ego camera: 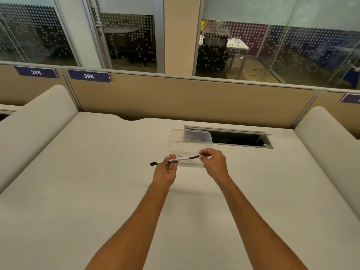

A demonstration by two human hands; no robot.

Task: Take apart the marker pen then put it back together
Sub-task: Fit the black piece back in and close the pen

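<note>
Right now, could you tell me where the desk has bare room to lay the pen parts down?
The desk lies bare left of the left hand, between both forearms, and right of the right hand. Behind the marker pen it is crowded: the clear container and the open cable hatch.

My left hand grips the slim white marker pen mid-barrel; my right hand pinches its black end at three o'clock, above the clear plastic container on the white desk.
</note>
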